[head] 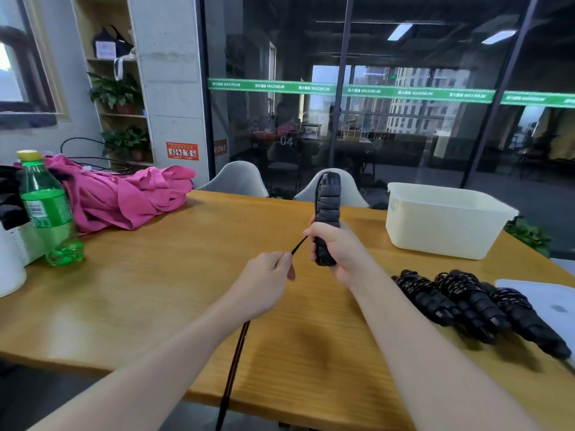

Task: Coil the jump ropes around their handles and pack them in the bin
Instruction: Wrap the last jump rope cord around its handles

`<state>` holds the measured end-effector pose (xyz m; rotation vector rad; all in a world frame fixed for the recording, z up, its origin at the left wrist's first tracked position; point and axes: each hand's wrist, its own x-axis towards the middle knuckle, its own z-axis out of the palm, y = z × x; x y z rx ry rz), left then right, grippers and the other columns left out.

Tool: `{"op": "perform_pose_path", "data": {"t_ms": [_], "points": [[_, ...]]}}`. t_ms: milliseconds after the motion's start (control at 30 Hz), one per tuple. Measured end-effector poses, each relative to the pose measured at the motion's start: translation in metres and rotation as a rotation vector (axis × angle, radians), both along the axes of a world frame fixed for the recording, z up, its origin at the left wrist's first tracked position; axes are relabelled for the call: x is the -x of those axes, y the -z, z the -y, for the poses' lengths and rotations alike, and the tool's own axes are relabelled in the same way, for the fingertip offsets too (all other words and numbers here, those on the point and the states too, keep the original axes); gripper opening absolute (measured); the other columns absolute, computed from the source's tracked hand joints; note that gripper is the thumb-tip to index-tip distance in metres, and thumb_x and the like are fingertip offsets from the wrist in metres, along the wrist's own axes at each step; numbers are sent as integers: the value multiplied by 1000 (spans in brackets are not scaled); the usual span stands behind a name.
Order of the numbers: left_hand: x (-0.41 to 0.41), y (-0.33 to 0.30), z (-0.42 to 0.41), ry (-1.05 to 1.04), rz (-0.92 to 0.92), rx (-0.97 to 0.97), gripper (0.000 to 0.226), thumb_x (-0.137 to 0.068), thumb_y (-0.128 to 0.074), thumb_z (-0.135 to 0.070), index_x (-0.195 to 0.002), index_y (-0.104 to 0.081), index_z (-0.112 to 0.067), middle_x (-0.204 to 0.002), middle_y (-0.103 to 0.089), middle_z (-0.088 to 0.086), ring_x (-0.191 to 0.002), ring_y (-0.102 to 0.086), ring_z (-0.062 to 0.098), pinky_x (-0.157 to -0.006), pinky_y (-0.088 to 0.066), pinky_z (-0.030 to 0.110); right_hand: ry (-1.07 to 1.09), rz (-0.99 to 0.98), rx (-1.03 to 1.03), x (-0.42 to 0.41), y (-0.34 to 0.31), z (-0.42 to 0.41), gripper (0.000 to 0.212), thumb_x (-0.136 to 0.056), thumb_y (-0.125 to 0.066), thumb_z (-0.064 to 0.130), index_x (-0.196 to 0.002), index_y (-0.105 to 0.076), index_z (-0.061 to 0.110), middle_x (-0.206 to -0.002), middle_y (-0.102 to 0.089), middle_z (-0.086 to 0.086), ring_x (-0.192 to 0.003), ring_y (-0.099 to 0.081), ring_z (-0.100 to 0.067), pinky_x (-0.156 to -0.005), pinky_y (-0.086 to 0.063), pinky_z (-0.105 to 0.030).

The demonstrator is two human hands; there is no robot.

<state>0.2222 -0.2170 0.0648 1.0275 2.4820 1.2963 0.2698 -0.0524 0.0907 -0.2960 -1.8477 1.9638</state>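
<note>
My right hand (pixel 337 247) grips a pair of black jump-rope handles (pixel 327 209), held upright above the wooden table (pixel 155 290). A black rope (pixel 298 244) runs taut from the handles to my left hand (pixel 267 281), which pinches it. The rest of the rope (pixel 233 368) hangs from that hand over the table's near edge. Three coiled black jump ropes (pixel 466 300) lie side by side at the right. A cream plastic bin (pixel 445 219) stands at the far right; its inside is hidden from here.
A green bottle (pixel 46 209) stands at the left beside a white container (pixel 9 262). Pink cloth (pixel 124 197) is heaped behind it. A silver laptop (pixel 547 303) lies at the right edge. Two grey chairs (pixel 236 178) stand behind the table.
</note>
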Motion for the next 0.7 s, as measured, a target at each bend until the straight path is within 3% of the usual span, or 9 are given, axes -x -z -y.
{"op": "perform_pose_path", "data": {"t_ms": [133,233,333,433,567,633,700], "points": [[14,6,11,56,68,198,45,-110,-41,-42,-85,-64,-11,-57,-42,-3,-42,-32,13,-41,-24,24,165,73,-57,2,16,-19,19,-89,-60,-2,-90,-54,16,-69,-46,-2,-57,-45,-16,-57,-42,-34],[41,-2,26,0,84,202,47,-107,-48,-44,-71,-58,-16,-54,-39,-3,-43,-32,14,-43,-24,25,179,140,-187,2,26,-21,18,-87,-59,-2,-91,-52,13,-69,-43,-7,-61,-39,-21,-58,-36,-35],[64,-16,29,-62,-183,164,50,-107,-46,-42,-64,-40,-17,-57,-33,-1,-52,-30,18,-53,-23,33,206,217,-339,12,38,-15,24,-83,-59,-3,-81,-44,16,-72,-35,-8,-66,-29,-22,-57,-25,-33],[69,-24,13,-59,-439,176,52,-108,-39,-41,-64,-32,-15,-56,-35,-1,-54,-33,21,-54,-22,35,301,328,-517,26,45,-14,33,-80,-57,-2,-67,-33,17,-60,-34,2,-58,-28,-21,-57,-24,-34],[73,-21,-10,111,-890,118,48,-105,-33,-44,-66,-43,-17,-61,-46,-5,-57,-43,19,-52,-35,39,428,514,-867,24,46,-18,11,-86,-61,16,-81,-55,23,-74,-62,1,-67,-59,-28,-58,-43,-33],[75,-20,-23,221,-1035,94,43,-104,-36,-43,-69,-46,-21,-66,-47,-9,-58,-44,16,-50,-38,38,409,591,-1046,19,50,-16,5,-88,-61,22,-90,-57,21,-78,-61,1,-68,-57,-26,-58,-41,-33],[75,-20,-40,308,-1088,99,42,-104,-38,-44,-70,-49,-22,-70,-48,-10,-60,-45,15,-51,-38,36,332,673,-1204,15,52,-13,9,-89,-59,20,-87,-51,19,-79,-56,1,-70,-54,-26,-60,-40,-35]]}}
